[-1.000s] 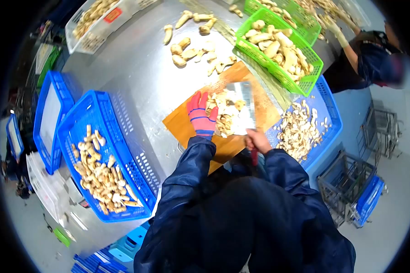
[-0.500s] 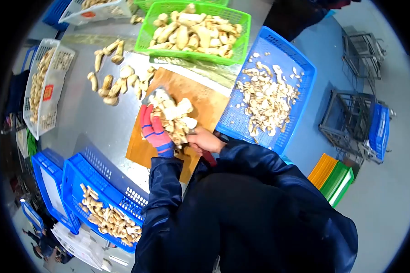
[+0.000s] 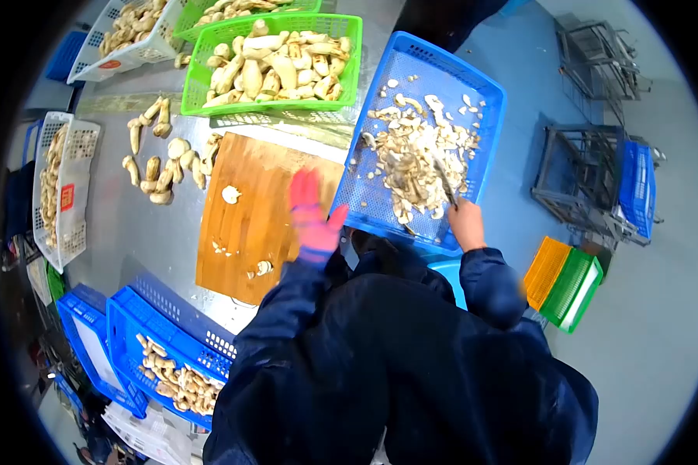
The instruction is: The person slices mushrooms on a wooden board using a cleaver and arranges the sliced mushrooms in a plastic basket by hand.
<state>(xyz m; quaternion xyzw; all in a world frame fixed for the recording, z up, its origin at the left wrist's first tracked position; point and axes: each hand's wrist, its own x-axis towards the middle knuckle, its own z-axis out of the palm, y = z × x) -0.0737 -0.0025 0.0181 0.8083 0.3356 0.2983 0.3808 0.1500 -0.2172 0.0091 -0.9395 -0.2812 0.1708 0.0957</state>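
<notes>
My left hand (image 3: 312,219), in a pink glove with blue bands, is over the right side of the wooden cutting board (image 3: 248,209). Its fingers are spread and it holds nothing. Bare, my right hand (image 3: 467,225) is closed round the handle of a knife (image 3: 446,182). The dark blade reaches over the cut mushroom pieces (image 3: 411,174) inside the blue basket (image 3: 495,124). Some of those pieces are blurred by motion. A few small mushroom scraps (image 3: 264,268) lie on the board, along with a pale round piece (image 3: 230,194).
Whole mushrooms (image 3: 159,174) lie on the metal table left of the board. Behind it stands a green basket (image 3: 349,70) full of mushrooms. White crates (image 3: 70,194) are at the left, and a blue basket (image 3: 128,310) of mushrooms at the lower left.
The mushroom pile has left the board, and more pieces lie in the blue basket. My right hand has moved right with the knife; my left hand has opened and shifted right.
</notes>
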